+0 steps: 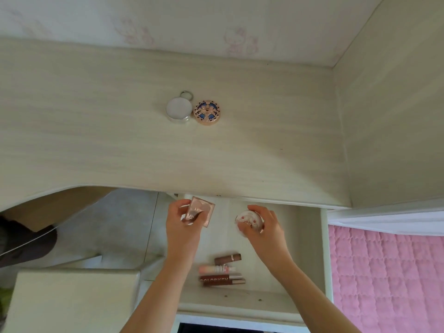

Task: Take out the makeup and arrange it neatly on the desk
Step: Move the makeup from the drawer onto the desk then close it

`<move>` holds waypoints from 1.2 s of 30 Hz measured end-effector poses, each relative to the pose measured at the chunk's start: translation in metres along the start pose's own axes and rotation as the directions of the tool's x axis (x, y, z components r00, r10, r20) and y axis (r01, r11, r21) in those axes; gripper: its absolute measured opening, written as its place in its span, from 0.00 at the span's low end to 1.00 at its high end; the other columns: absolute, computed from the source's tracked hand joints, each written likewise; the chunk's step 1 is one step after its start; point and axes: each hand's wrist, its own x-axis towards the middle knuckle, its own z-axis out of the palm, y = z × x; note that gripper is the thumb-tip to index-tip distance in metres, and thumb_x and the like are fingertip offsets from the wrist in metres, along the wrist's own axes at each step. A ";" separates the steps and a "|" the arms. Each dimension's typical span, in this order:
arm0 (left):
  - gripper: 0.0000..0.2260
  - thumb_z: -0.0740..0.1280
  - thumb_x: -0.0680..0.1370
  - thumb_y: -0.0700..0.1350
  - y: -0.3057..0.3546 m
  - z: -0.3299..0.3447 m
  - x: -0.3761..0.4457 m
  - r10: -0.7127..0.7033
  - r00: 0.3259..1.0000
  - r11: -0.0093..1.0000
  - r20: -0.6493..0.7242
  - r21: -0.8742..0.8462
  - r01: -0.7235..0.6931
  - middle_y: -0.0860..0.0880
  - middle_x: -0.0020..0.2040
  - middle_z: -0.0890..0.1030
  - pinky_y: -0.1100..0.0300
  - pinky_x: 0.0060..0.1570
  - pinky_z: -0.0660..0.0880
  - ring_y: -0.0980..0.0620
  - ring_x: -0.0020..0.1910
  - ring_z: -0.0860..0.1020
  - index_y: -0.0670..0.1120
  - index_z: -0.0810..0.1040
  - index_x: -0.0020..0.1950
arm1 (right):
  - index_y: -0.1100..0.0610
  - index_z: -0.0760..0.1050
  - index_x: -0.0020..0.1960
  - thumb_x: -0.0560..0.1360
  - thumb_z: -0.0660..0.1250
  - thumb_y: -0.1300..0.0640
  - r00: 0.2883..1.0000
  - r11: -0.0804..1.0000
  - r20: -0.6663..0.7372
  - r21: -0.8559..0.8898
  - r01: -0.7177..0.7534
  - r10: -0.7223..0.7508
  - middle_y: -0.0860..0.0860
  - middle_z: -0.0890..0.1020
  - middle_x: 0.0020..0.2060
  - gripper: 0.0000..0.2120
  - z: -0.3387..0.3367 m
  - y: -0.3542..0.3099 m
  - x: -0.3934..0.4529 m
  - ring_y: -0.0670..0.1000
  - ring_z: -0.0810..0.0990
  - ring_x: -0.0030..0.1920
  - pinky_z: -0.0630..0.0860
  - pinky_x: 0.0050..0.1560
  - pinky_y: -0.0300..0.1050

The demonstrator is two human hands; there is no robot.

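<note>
My left hand (182, 227) grips a square rose-gold compact (200, 211) above the open drawer (323, 248), just below the desk edge. A round pale-pink compact (248, 219) sits in my right hand (263, 227), also over the drawer. Several lipstick and gloss tubes (222, 271) lie side by side on the drawer floor between my forearms. On the desk (96, 131), a round white compact with a ring (178, 109) and a round patterned blue-and-gold compact (207, 113) rest touching each other.
A wall panel (389, 104) closes the desk's right side and a wallpapered wall its back. A pink quilted bed cover (389, 280) lies right of the drawer. A pale stool or box (72, 299) stands at lower left, beside a dark shape.
</note>
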 end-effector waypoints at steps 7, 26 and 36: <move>0.24 0.70 0.73 0.36 0.039 -0.009 0.034 0.062 0.998 0.998 0.018 -0.027 -0.062 0.52 0.47 0.79 0.67 0.41 0.76 0.61 0.40 0.78 0.56 0.74 0.66 | 0.48 0.73 0.60 0.71 0.72 0.55 0.998 0.998 -0.021 0.023 0.060 -0.060 0.47 0.73 0.54 0.19 0.010 -0.058 0.028 0.42 0.76 0.48 0.73 0.41 0.30; 0.15 0.65 0.76 0.38 0.073 0.018 0.157 0.195 0.979 0.959 0.067 0.197 -0.204 0.52 0.45 0.78 0.70 0.45 0.69 0.65 0.45 0.75 0.48 0.72 0.62 | 0.46 0.69 0.65 0.76 0.65 0.49 0.988 0.981 0.013 -0.118 0.153 -0.152 0.47 0.65 0.54 0.18 0.087 -0.129 0.151 0.38 0.70 0.42 0.63 0.35 0.25; 0.16 0.67 0.76 0.40 0.069 0.019 0.180 0.229 0.968 0.907 0.097 0.340 -0.249 0.50 0.49 0.79 0.59 0.51 0.72 0.50 0.51 0.77 0.45 0.72 0.63 | 0.47 0.66 0.67 0.76 0.65 0.50 0.981 0.961 0.024 -0.197 0.194 -0.193 0.49 0.66 0.55 0.21 0.099 -0.130 0.166 0.43 0.70 0.41 0.67 0.43 0.36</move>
